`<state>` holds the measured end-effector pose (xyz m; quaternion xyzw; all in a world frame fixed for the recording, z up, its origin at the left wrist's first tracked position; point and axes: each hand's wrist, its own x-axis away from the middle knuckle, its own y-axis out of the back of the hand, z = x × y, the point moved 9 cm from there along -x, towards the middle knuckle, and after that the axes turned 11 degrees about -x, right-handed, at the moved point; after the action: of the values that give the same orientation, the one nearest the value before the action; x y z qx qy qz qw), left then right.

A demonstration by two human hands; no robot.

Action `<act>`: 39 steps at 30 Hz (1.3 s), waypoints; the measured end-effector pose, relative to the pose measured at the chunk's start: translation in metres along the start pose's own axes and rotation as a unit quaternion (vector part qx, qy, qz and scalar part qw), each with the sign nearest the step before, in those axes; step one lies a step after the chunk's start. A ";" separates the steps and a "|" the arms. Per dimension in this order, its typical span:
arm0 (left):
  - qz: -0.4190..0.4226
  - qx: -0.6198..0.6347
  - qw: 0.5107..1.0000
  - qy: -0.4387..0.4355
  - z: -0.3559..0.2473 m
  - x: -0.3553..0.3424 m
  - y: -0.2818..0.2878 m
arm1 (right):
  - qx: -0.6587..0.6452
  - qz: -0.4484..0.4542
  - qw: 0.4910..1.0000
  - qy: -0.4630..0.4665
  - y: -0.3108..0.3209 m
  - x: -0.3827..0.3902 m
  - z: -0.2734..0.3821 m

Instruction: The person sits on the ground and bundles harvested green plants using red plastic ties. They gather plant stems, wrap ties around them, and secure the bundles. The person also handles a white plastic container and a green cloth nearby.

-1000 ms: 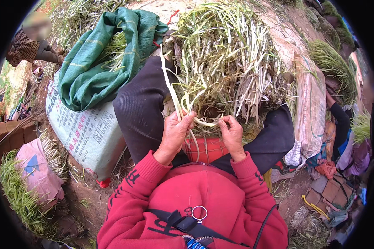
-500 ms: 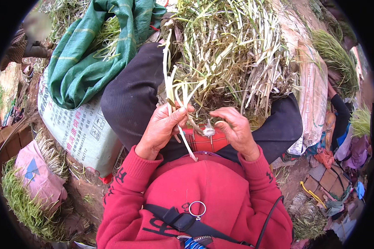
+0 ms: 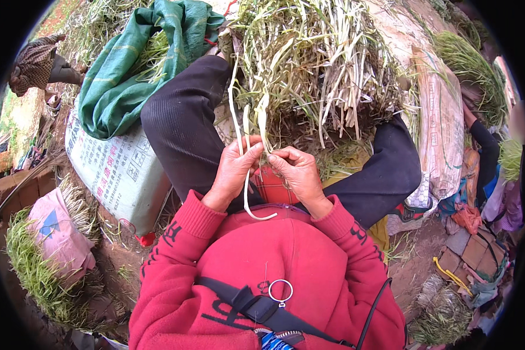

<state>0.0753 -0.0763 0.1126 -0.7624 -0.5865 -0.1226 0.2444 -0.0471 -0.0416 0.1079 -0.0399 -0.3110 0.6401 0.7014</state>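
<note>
My left hand (image 3: 234,170) is closed in a pinch around a few long, pale green-white plant stalks (image 3: 233,111). One thin stalk curls down below it toward my lap. Close beside it, my right hand (image 3: 298,175) has thumb and fingers pressed together at the base of a wider pale stalk (image 3: 263,119). The two hands nearly touch above my lap. Just beyond them lies a large heap of similar green and whitish stalks (image 3: 315,64), with soil and dry bits at its near side.
A green cloth (image 3: 114,81) lies over a white printed sack (image 3: 108,175) on the left. Bundled greens with a pink wrap (image 3: 58,230) are at lower left. Another whitish sack (image 3: 440,134) stands right of the heap. Other people show at the far left and right edges.
My right hand has moved left and closed onto the stalk beside my left hand. The whitish tangled clump between the hands no longer shows. The lower thin stalk now curves more.
</note>
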 end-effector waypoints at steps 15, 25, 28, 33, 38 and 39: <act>-0.003 0.062 0.993 0.100 0.029 -0.024 0.016 | -0.030 0.029 0.998 -0.049 0.028 -0.011 -0.013; -0.041 0.191 0.974 0.112 0.042 -0.045 0.041 | -0.438 0.108 0.873 0.187 0.094 0.059 0.167; -0.066 0.208 0.971 0.099 0.043 -0.042 0.049 | -0.456 0.085 0.845 0.266 0.138 0.105 0.236; -0.078 0.201 0.973 0.085 0.042 -0.043 0.053 | -0.441 0.046 0.777 0.447 0.193 0.155 0.296; -0.060 0.163 0.984 0.052 0.026 -0.037 0.045 | 0.259 -0.010 0.948 0.186 0.065 0.002 0.127; -0.056 0.158 0.985 0.047 0.020 -0.036 0.043 | 0.348 0.094 0.908 0.214 0.033 -0.009 0.108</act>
<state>0.1043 -0.1049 0.0687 -0.6738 -0.6278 -0.0775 0.3820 -0.1281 -0.0813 0.1765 0.0417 0.0941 0.7465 0.6574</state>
